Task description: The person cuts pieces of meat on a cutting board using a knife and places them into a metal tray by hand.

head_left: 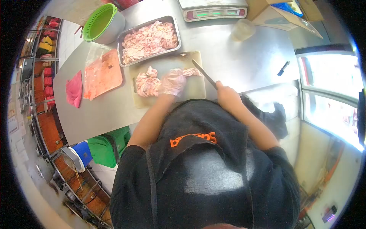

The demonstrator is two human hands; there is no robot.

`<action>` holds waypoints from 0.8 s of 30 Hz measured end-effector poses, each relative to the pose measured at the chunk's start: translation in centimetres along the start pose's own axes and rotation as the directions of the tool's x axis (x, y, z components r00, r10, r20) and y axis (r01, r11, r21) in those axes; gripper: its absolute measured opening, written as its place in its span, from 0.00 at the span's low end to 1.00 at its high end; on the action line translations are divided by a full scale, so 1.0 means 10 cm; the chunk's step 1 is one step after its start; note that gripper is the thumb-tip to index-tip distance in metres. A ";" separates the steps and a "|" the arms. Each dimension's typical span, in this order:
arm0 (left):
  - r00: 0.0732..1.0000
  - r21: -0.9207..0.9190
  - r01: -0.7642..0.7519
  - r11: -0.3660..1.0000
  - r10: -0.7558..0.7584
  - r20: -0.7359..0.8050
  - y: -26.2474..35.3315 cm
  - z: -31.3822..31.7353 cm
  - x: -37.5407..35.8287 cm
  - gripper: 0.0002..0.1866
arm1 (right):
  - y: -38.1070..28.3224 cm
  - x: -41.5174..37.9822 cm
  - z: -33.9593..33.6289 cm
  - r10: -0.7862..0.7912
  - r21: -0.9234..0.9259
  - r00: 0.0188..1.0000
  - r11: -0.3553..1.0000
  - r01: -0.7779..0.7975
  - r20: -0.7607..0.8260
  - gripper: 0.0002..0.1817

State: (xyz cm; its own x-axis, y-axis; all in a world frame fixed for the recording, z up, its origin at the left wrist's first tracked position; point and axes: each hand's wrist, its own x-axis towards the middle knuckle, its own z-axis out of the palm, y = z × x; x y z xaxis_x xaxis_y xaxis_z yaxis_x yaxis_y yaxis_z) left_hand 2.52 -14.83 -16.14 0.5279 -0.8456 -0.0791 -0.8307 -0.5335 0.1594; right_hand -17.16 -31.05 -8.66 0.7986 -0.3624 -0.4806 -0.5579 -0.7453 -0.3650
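My left hand (173, 81), in a clear plastic glove, presses down on pale pink meat on a whitish cutting board (195, 89). A strip of the meat (192, 72) sticks out to the right of its fingers. Left of the glove lies a larger pile of meat (148, 84). My right hand (228, 95) is bare and closed round the handle of a knife (205, 73), whose blade points up and left, by the board's right edge. Behind the board, a metal tray (179, 42) holds more meat pieces.
On the metal table (110, 116) are a pink board (114, 70) with a plastic bag, a pink cloth (74, 88), a green basket in a bucket (100, 23), a scale (215, 13), a round translucent container (243, 30) and a black marker (283, 68). A cardboard box (272, 18) stands back right.
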 end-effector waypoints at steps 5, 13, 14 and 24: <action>0.934 -0.247 0.127 0.961 -0.032 0.355 0.07 -0.79 0.15 0.14 | 0.00 -0.04 -0.10 0.074 0.053 0.997 0.996 -0.074 0.005 0.10; 0.980 -0.925 0.172 0.338 0.038 0.197 -0.12 -0.22 0.18 0.19 | 0.06 -0.05 -0.12 0.089 0.164 0.992 0.984 -0.075 -0.084 0.09; 0.953 -0.799 0.195 0.569 0.084 0.292 -0.11 -0.22 0.20 0.19 | 0.06 -0.03 -0.12 0.087 0.162 0.994 0.984 -0.075 -0.067 0.10; 0.804 -0.197 0.510 0.837 -0.383 0.456 -0.17 -0.01 -0.08 0.33 | -0.07 0.13 -0.09 -0.015 0.032 0.994 0.999 0.012 0.109 0.10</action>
State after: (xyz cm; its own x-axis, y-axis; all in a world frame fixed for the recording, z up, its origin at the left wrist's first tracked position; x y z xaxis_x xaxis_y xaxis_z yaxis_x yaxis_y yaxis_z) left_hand 3.54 -13.23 -16.23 0.6615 -0.4840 -0.5729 -0.3910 -0.8744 0.2873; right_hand -15.55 -31.46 -8.27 0.7774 -0.2876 -0.5594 -0.5554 -0.7312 -0.3960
